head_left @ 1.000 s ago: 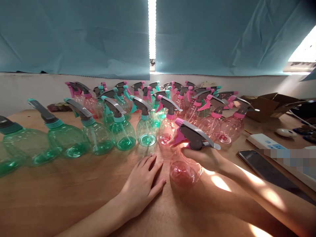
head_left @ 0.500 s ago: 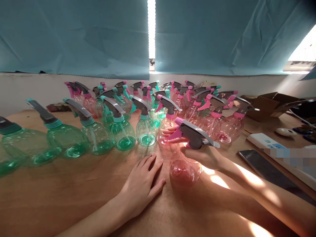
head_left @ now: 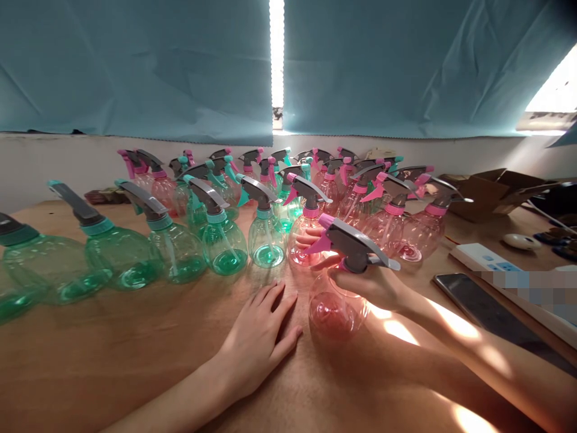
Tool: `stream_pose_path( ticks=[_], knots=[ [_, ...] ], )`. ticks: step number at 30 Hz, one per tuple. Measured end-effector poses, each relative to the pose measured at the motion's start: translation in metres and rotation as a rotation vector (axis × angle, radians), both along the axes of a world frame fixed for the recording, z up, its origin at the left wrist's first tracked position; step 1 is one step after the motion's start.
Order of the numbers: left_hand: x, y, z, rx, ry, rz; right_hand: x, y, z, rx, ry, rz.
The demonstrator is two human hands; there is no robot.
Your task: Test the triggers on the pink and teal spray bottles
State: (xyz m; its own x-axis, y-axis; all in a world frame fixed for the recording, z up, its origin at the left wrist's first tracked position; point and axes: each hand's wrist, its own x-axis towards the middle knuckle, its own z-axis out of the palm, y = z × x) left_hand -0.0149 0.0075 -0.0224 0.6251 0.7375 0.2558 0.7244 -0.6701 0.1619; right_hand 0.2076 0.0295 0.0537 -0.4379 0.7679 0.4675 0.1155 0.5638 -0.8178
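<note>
Grips the pink spray bottle (head_left: 336, 310) by the neck, right hand (head_left: 374, 285) closed just under the grey head (head_left: 360, 246); long axis upright, base on the table (head_left: 112, 361), nozzle away and leftward. Rests the left hand (head_left: 256, 346) flat and empty just left of the grip, nearer the body. Meets rows of bottles (head_left: 265, 234) close beyond; finds open table nearward, a phone (head_left: 478, 307) rightward.

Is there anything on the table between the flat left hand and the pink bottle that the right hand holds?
Nothing visible does. Only a narrow strip of bare table separates the left hand from the pink bottle, which the right hand holds at its neck. The other bottles stand behind both.
</note>
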Motion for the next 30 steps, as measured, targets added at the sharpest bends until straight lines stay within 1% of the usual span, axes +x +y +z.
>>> stream_pose_path(
  ticks=[12,30],
  knots=[
    [0.0009,-0.0003,0.0046,-0.014,-0.005,-0.005,-0.0029,-0.0011,-0.0008,0.03,-0.028,-0.048],
    [0.0011,-0.0005,0.0037,-0.012,0.016,0.0,0.001,0.0004,-0.001,0.097,-0.039,-0.008]
  ],
)
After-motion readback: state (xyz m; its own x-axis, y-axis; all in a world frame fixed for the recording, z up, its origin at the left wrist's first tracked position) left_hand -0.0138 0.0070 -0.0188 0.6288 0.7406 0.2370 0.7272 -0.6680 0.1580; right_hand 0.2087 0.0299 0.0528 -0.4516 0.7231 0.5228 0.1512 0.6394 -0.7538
